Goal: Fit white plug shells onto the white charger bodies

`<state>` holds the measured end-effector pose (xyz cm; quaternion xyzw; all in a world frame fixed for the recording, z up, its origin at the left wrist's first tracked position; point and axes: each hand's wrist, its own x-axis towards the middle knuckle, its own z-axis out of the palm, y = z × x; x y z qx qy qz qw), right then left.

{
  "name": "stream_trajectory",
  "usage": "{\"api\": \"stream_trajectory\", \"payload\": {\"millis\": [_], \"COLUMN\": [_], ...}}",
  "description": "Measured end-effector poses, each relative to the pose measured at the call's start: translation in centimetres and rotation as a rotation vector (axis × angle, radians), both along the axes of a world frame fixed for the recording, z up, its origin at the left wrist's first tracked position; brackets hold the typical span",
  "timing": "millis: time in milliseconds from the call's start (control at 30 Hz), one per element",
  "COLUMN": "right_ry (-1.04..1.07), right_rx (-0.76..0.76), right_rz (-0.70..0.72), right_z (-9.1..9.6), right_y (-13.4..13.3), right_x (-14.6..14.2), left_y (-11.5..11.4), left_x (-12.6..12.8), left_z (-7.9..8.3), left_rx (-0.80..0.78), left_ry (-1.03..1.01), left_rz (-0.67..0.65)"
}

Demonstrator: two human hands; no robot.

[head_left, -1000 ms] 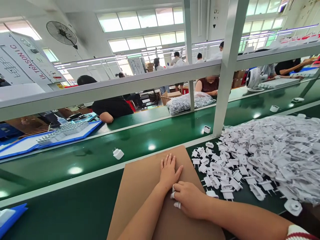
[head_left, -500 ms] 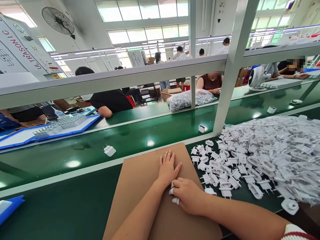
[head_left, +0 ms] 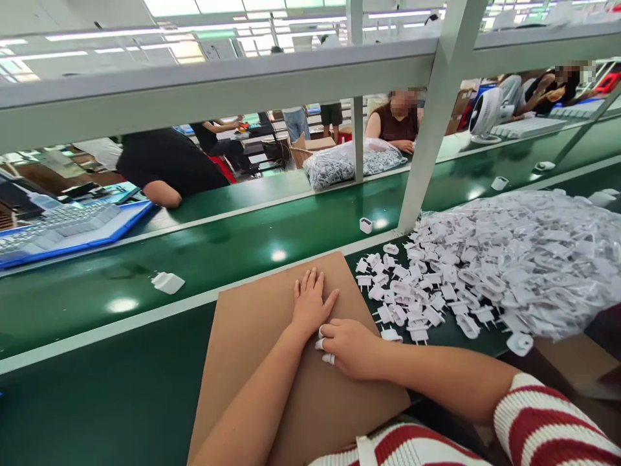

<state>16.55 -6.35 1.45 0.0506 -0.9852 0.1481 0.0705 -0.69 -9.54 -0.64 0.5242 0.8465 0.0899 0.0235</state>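
A brown cardboard sheet (head_left: 252, 336) lies over the dark green bench in front of me. My left hand (head_left: 310, 304) rests flat on it, palm down, its fingers and thumb spread. Just nearer to me, my right hand (head_left: 352, 349) leans on the same sheet, fingers loosely bent and a little apart, with white covers on several fingers. I see nothing held in either hand. To the right of the sheet lies a loose heap of white plug parts (head_left: 422, 285) with metal pins, partly spilling from a clear plastic bag (head_left: 557, 259).
Beyond the bench runs a green conveyor belt (head_left: 272, 246) carrying white charger housings (head_left: 168, 282) spaced apart. A grey metal post (head_left: 431, 129) and crossbar (head_left: 218, 90) stand across the view. On the far side are co-workers, a white fan (head_left: 485, 116) and a blue tray (head_left: 121, 226).
The view has tilted down and shifted right, showing my striped clothing. Both hands stay in place on the cardboard.
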Motion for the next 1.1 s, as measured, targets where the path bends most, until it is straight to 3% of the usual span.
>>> {"api": "stream_trajectory", "payload": {"millis": [100, 167, 267, 333, 433, 533, 700, 833, 967, 1033, 1100], "right_ry": [-0.007, 0.001, 0.087, 0.121, -0.025, -0.171, -0.122, 0.063, 0.253, 0.336, 0.394], "right_rx": [0.005, -0.036, -0.105, -0.074, 0.038, 0.076, 0.043, -0.015, -0.171, -0.364, -0.695], "right_rz": [0.033, -0.033, -0.359, -0.564, -0.718, -0.753, -0.732, -0.767, -0.878, -0.887, -0.850], "right_z": [0.5, 1.2, 2.4, 3.1, 3.5, 3.6, 4.0, 4.1, 4.1, 4.1, 4.1], "right_y": [0.3, 1.2, 3.5, 5.2, 7.1, 7.6, 7.4, 7.3, 7.6, 7.9, 8.0], "right_x": [0.1, 0.0, -0.2, -0.3, -0.3, -0.1, 0.0, 0.0, 0.1, -0.1, -0.3], "left_y": [0.1, 0.1, 0.1, 0.1, 0.1, -0.1, 0.2, 3.9, 11.1, 14.6, 17.1], "left_x": [0.0, 0.0, 0.0, 0.1, 0.2, 0.3, -0.7, -2.5, -3.8, -3.9, -3.7], "left_z": [0.2, 0.3, 0.5, 0.6, 0.6, 0.5, 0.2, 1.1, 2.2, 2.3, 2.0], "left_rx": [-0.010, -0.023, -0.047, -0.038, 0.005, 0.036, 0.112, 0.311, 0.443, 0.438, 0.436], "left_ry": [-0.009, -0.011, -0.021, -0.031, -0.038, -0.056, -0.163, -0.285, -0.325, -0.332, -0.338], "left_rz": [0.001, 0.000, -0.017, -0.014, -0.003, -0.017, 0.017, 0.116, 0.140, 0.174, 0.229]}}
